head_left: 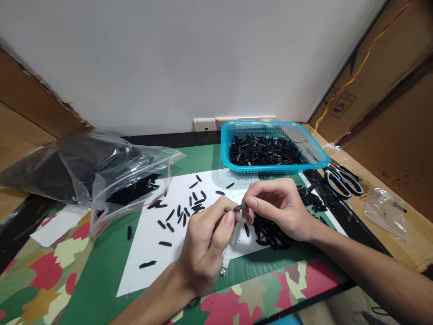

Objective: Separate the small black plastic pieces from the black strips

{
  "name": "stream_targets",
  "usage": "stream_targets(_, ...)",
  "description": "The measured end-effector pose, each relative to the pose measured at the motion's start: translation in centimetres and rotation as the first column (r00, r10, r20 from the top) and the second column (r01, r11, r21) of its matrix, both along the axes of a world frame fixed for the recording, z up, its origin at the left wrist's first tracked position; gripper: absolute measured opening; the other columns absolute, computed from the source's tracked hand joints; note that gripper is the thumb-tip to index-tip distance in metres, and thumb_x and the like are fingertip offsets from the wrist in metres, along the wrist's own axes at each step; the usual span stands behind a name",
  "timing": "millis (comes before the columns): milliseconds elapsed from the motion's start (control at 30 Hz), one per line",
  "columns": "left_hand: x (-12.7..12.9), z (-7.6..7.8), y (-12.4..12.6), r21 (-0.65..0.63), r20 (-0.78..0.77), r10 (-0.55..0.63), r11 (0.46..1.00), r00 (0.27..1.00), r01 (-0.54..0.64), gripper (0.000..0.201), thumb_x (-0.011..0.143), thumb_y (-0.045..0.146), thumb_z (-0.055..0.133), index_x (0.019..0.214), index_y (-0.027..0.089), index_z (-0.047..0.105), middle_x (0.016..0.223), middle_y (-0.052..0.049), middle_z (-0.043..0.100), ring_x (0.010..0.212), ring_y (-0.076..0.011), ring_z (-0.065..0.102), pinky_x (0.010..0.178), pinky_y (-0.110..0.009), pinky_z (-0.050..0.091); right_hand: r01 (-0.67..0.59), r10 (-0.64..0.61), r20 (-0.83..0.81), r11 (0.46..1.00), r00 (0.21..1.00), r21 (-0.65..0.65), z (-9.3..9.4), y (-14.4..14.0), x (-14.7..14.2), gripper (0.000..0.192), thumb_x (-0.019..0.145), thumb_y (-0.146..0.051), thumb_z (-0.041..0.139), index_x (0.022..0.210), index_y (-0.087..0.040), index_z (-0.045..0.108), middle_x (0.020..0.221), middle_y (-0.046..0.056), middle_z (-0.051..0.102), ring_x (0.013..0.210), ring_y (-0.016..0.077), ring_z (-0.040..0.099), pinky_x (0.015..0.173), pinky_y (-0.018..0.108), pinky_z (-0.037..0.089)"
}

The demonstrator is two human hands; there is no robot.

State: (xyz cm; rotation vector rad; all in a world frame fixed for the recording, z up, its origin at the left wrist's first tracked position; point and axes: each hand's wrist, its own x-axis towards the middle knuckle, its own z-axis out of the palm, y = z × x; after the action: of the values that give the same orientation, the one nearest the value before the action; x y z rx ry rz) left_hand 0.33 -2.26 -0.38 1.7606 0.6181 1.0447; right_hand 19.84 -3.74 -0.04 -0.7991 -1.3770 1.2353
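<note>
Between my two hands is a small, slim black plastic piece [241,207], held above a white sheet of paper [142,275]. My left hand [209,239] pinches its left end between thumb and forefinger. The other end is in the fingertips of my right hand [280,205]. Loose black pieces of similar shape [182,212] lie scattered on the paper left of my hands. Under my right hand is a heap of dark parts [272,232], partly covered by it. A strip of clear plastic [227,255] shows below my left hand.
A blue basket [270,169] full of black pieces stands at the back right. At the left lies a large clear zip bag [135,158] of black pieces. Scissors [343,180] and a small clear bag [385,212] lie at the right. Cardboard [389,90] rises on both sides.
</note>
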Motion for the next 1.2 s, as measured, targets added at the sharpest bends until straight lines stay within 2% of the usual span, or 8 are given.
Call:
stream_targets(200, 0.0, -0.1, 0.2, -0.009, -0.041, -0.006, 1.000, 0.999, 0.005, 0.027, 0.111, 0.028, 0.043, 0.094, 0.024, 0.063, 0.077, 0.004, 0.056, 0.065, -0.0101, 0.047, 0.061, -0.025, 0.038, 0.004, -0.004, 0.013, 1.000, 1.000, 0.003, 0.1, 0.0, 0.0, 0.025, 0.099, -0.032, 0.071, 0.082, -0.014, 0.073, 0.071, 0.002, 0.069, 0.062, 0.0123, 0.062, 0.060, 0.025, 0.052)
stream_targets(500, -0.5, -0.5, 0.5, 0.076, -0.141, -0.044, 0.996, 0.989, 0.055, 0.028, 0.113, 0.027, 0.041, 0.089, 0.023, 0.055, 0.075, 0.005, 0.048, 0.064, -0.0098, 0.045, 0.063, -0.024, 0.038, -0.004, 0.006, 0.056, 0.999, 0.998, -0.036, 0.2, 0.1, 0.1, 0.035, 0.102, -0.038, 0.068, 0.075, -0.015, 0.068, 0.067, 0.001, 0.066, 0.059, 0.0113, 0.058, 0.058, 0.025, 0.048)
stream_targets(967, -0.5, -0.6, 0.3, 0.039, -0.156, -0.024, 0.999, 0.987, 0.030, 0.036, 0.113, 0.031, 0.040, 0.080, 0.021, 0.048, 0.070, 0.004, 0.042, 0.062, -0.0098, 0.040, 0.061, -0.026, 0.034, 0.008, -0.004, 0.095, 0.999, 0.995, -0.038, 0.2, 0.0, -0.2, 0.038, 0.103, -0.040, 0.066, 0.073, -0.015, 0.067, 0.065, 0.000, 0.064, 0.058, 0.0110, 0.058, 0.058, 0.023, 0.047)
stream_targets(1033, -0.4, -0.5, 0.2, -0.045, -0.152, -0.029, 0.999, 0.988, 0.022, 0.037, 0.112, 0.036, 0.042, 0.079, 0.020, 0.050, 0.070, 0.004, 0.043, 0.062, -0.0099, 0.040, 0.059, -0.025, 0.033, 0.029, -0.028, 0.124, 1.000, 0.992, -0.009, 0.2, 0.0, 0.0, 0.037, 0.103, -0.038, 0.065, 0.074, -0.015, 0.066, 0.066, 0.001, 0.065, 0.059, 0.0110, 0.058, 0.058, 0.023, 0.047)
stream_targets(1100, -0.4, -0.3, 0.3, -0.224, -0.111, -0.027, 0.975, 0.993, 0.001, 0.036, 0.110, 0.040, 0.045, 0.081, 0.020, 0.054, 0.070, 0.003, 0.046, 0.059, -0.0093, 0.037, 0.052, -0.023, 0.029, 0.088, -0.103, 0.204, 0.993, 0.974, 0.080, 0.3, 0.1, 0.4, 0.036, 0.102, -0.034, 0.065, 0.072, -0.016, 0.065, 0.066, 0.000, 0.063, 0.059, 0.0101, 0.056, 0.058, 0.023, 0.044)
stream_targets(1133, -0.3, -0.1, 0.5, -0.342, -0.069, -0.024, 0.940, 0.997, -0.001, 0.035, 0.109, 0.041, 0.046, 0.083, 0.020, 0.056, 0.071, 0.003, 0.047, 0.056, -0.0085, 0.033, 0.048, -0.022, 0.025, 0.128, -0.162, 0.257, 0.981, 0.953, 0.144, 0.3, 0.2, 0.7, 0.036, 0.102, -0.032, 0.066, 0.070, -0.016, 0.064, 0.063, -0.001, 0.061, 0.057, 0.0092, 0.053, 0.056, 0.022, 0.041)
stream_targets(1200, -0.2, 0.3, 1.0, -0.577, 0.062, -0.011, 0.815, 0.998, 0.045, 0.030, 0.106, 0.042, 0.046, 0.088, 0.021, 0.056, 0.071, 0.004, 0.047, 0.049, -0.0070, 0.023, 0.041, -0.021, 0.012, 0.201, -0.296, 0.346, 0.937, 0.890, 0.285, 0.3, 0.3, 1.3, 0.041, 0.101, -0.028, 0.064, 0.063, -0.016, 0.057, 0.057, -0.004, 0.050, 0.052, 0.0072, 0.041, 0.051, 0.022, 0.031)
